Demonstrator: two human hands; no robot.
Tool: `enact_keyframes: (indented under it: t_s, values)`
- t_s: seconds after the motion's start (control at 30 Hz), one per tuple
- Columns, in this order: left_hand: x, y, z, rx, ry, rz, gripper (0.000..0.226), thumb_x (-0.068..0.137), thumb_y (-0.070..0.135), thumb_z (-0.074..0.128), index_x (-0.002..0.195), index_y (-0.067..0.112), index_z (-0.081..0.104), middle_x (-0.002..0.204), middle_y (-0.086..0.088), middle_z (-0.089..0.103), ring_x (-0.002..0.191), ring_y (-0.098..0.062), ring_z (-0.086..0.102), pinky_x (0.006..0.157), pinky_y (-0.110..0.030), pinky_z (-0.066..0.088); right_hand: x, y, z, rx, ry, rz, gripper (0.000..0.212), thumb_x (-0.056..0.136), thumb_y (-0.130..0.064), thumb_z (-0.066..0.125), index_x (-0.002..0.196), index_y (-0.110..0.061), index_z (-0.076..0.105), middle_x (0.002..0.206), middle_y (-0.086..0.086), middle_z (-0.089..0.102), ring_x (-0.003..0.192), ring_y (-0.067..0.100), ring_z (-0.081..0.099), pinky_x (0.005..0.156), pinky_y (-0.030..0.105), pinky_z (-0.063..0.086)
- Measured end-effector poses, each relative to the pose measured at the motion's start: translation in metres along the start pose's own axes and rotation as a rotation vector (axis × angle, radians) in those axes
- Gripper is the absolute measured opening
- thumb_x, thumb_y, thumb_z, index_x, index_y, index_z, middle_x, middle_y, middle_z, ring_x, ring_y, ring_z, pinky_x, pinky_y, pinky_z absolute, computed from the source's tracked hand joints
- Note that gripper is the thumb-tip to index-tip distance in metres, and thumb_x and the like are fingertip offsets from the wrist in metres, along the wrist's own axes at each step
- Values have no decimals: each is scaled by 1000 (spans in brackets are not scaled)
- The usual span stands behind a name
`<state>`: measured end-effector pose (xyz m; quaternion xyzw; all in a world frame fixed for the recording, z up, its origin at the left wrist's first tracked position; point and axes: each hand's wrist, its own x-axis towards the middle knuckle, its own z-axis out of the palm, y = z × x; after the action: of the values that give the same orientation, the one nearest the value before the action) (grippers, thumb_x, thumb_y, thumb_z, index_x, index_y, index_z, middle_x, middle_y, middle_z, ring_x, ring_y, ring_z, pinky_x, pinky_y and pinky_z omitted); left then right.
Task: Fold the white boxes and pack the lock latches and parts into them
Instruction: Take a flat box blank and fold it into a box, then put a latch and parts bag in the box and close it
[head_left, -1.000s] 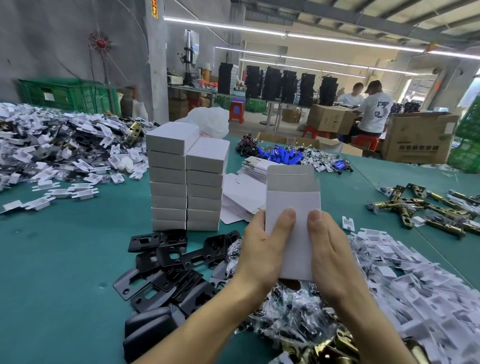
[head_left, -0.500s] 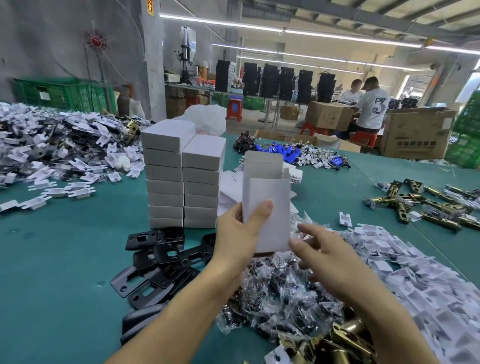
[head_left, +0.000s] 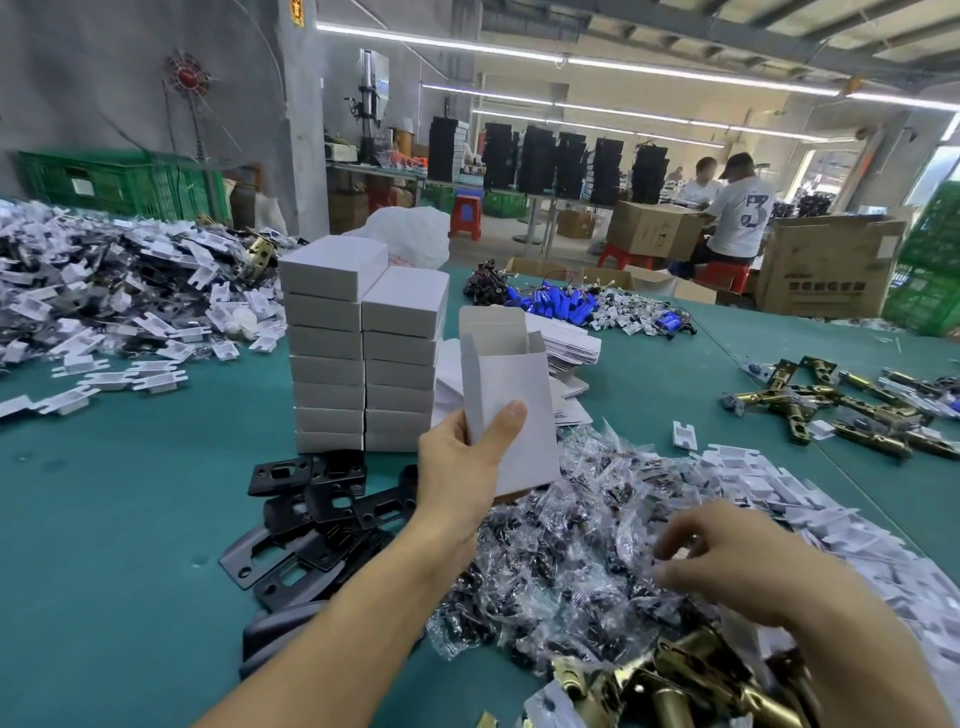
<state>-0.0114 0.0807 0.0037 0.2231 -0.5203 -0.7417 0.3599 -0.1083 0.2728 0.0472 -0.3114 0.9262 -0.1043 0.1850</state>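
My left hand (head_left: 462, 467) grips a white box (head_left: 511, 400) upright above the table, thumb across its front, its top flap open. My right hand (head_left: 727, 561) is low over a heap of clear bags of small dark parts (head_left: 571, 551), fingers curled down into the bags; whether it holds one I cannot tell. Brass lock latches (head_left: 675, 680) lie at the near edge under my right forearm. Two stacks of closed white boxes (head_left: 363, 358) stand behind the held box.
Black metal plates (head_left: 322, 519) lie left of the bags. Flat unfolded box blanks (head_left: 566, 353) sit behind the held box. White plastic pieces (head_left: 831, 519) spread at the right, more brass latches (head_left: 841, 405) beyond. Another white heap (head_left: 104, 291) fills the far left. People work at the back.
My right hand let go of the box and dropped down right onto the bags of parts. My left hand kept the box and swung it left, now opened up with its flap raised.
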Motion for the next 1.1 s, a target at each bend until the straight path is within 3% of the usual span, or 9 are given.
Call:
enact_keyframes:
  t_s: [0.1,0.27,0.33,0.43,0.57,0.7,0.8,0.97,1.1]
  values:
    - [-1,1,2,-4,-8,6,16,83,33,78,93,23,70,92,-1,77,88,-22,73,64,-36,63,-4,-3,6,21,-55,54,28,74,-36,84,94,-31,65,94,-11,64,84,3,61,70,22,47]
    - [-5,0,4,5,-27,6,16,83,33,78,91,24,68,87,3,75,87,-22,71,64,-39,63,-6,3,5,-32,-28,120,37,71,-16,84,94,-29,58,89,-5,63,70,6,62,48,15,41]
    - [-6,1,5,-4,-28,5,17,84,32,77,93,23,67,92,-1,73,86,-23,70,54,-31,59,-8,4,4,-57,-43,111,39,69,-14,83,94,-29,57,93,-2,62,72,10,64,51,18,44]
    - [-7,1,5,-3,-38,9,17,85,32,77,94,22,66,94,-1,73,86,-19,69,55,-27,58,-10,4,6,-138,-54,72,41,69,-14,82,94,-30,53,96,-1,60,79,12,63,58,23,44]
    - [-7,0,6,30,-49,10,17,84,33,77,93,22,67,88,6,73,76,-7,69,74,-37,63,-14,4,6,-179,-73,16,36,72,-4,77,88,-29,54,82,-7,67,73,4,63,60,20,48]
    - [-7,0,6,15,-56,0,17,85,32,77,94,22,67,87,6,73,81,-14,69,80,-48,61,-19,2,7,-251,-84,-36,33,76,-6,70,92,-33,58,84,-10,64,76,-2,57,62,16,46]
    - [-7,0,6,17,-56,9,19,83,34,78,93,22,68,86,7,73,82,-15,69,80,-49,61,-23,2,9,-250,-63,-46,38,80,-2,65,94,-37,60,89,-8,65,84,3,61,77,24,56]
    - [-6,-2,5,10,-61,3,20,84,35,78,95,23,67,89,6,73,86,-16,69,74,-42,63,-26,8,14,-248,13,-86,38,81,-5,65,96,-39,57,91,-15,58,84,-4,53,68,13,46]
    - [-6,-2,4,-5,-63,-9,21,84,35,78,97,22,68,92,3,72,86,-18,69,64,-36,63,-30,17,16,-255,86,-61,45,82,-1,60,87,-44,50,102,-18,49,95,-1,49,83,21,49]
